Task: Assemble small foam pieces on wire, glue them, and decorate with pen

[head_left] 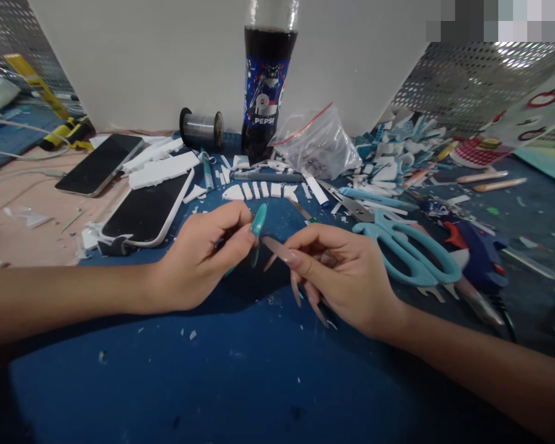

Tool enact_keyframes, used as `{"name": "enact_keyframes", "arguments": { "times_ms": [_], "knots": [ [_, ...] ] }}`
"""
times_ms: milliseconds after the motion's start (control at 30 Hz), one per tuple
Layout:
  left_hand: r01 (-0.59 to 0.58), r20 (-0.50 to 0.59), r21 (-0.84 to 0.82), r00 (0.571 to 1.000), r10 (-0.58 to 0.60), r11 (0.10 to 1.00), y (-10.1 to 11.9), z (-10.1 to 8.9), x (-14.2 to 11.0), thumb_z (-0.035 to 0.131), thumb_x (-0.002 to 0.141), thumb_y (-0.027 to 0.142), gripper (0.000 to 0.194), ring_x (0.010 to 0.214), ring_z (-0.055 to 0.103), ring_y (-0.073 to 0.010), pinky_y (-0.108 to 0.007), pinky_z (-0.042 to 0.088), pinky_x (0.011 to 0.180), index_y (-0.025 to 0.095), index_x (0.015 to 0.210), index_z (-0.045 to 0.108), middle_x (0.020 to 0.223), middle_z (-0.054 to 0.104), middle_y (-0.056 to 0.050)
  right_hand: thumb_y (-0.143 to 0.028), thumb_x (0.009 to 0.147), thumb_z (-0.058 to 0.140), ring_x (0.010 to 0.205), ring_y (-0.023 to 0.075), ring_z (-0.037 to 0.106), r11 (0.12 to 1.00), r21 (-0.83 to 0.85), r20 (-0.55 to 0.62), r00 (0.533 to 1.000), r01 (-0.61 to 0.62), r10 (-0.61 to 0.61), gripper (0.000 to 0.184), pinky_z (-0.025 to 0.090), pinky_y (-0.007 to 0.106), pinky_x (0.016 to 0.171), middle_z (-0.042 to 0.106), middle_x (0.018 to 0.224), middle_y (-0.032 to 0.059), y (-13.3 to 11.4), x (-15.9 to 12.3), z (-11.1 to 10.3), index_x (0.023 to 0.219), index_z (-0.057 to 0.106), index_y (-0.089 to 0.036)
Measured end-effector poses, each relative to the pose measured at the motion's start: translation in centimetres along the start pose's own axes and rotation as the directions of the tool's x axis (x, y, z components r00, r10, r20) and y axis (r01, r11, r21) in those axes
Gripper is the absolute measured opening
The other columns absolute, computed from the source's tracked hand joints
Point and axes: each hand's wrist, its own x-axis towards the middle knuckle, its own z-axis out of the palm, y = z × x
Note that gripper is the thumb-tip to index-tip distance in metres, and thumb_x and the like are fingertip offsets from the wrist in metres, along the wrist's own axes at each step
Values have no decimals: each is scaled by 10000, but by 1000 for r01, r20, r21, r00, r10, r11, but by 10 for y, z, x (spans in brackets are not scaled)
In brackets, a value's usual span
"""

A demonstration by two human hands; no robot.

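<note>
Both hands meet in pinches above the blue mat [166,376]. My left hand [208,253] is closed, thumb against index finger, with a long glossy teal nail [259,219] at its fingertips. Close beside it, my right hand [346,271] is also pinched, its long pinkish nails pointing at the left fingertips. Whatever lies between the fingers is too small or hidden to make out. Just beyond the hands, a row of small white cut pieces [259,190] lies on the mat. Light blue scissors [409,246] rest right of my right hand.
A Pepsi bottle [266,92] stands at the back, beside a spool of clear line [202,128] and a zip bag [324,142]. Two phones [102,163] lie left. A scrap pile [391,154] and a dark blue glue gun [483,253] are at right.
</note>
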Motion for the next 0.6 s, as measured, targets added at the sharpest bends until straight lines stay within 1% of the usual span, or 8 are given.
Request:
{"name": "enact_keyframes", "arguments": {
  "times_ms": [67,133,200,300,367,467,533,600],
  "knots": [
    [28,-39,73,999,-25,997,-2,-3,4,379,932,198,242,495,360,-79,-217,296,463,188,699,443,584,409,43,-283,828,657,310,38,463,1000,-6,-42,999,0,0,164,377,135,284,545,475,-61,1,1,0,735,621,-154],
    [31,-56,198,998,-20,980,-6,-7,8,371,936,211,233,488,345,-90,-230,282,470,193,712,436,568,387,46,-304,839,649,299,35,449,1000,-11,-78,997,-22,21,192,357,139,284,530,453,-65,1,3,-1,727,615,-152],
    [-30,3,367,999,32,930,-11,-9,13,394,917,207,199,516,366,-109,-247,280,497,195,721,420,578,399,36,-327,854,634,297,31,442,999,-12,-102,994,-40,39,222,339,135,287,520,443,-67,3,4,-1,721,604,-151],
    [-200,155,563,979,135,802,-19,-9,19,387,909,211,181,606,416,-154,-276,297,553,183,737,439,629,450,-6,-353,878,601,305,29,440,999,10,-110,993,-45,46,244,341,133,299,517,443,-67,5,5,-2,732,588,-159],
    [-280,219,608,959,182,743,-24,-8,21,382,913,215,185,629,419,-166,-285,308,570,170,752,463,642,471,-22,-355,885,593,305,29,433,998,44,-112,992,-52,57,244,344,139,299,511,448,-70,6,5,-2,732,575,-165],
    [-364,261,615,931,255,699,-26,-6,22,430,901,223,160,648,430,-168,-279,324,575,154,771,492,658,509,-31,-343,878,604,292,23,417,994,89,-120,991,-57,68,245,317,142,282,494,451,-80,6,5,-1,714,548,-171],
    [-428,310,626,903,296,652,-26,-4,23,457,898,245,171,664,447,-177,-278,326,568,149,768,515,656,530,-36,-347,870,615,284,19,410,994,91,-121,990,-59,70,255,306,140,275,487,448,-86,6,5,-1,703,537,-171],
    [-479,397,641,876,274,600,-23,-1,24,450,909,275,216,659,460,-185,-280,324,560,152,753,537,637,546,-36,-365,862,621,277,17,405,995,79,-118,991,-59,68,269,307,138,272,487,441,-88,6,6,0,699,536,-170]
  ]
}}
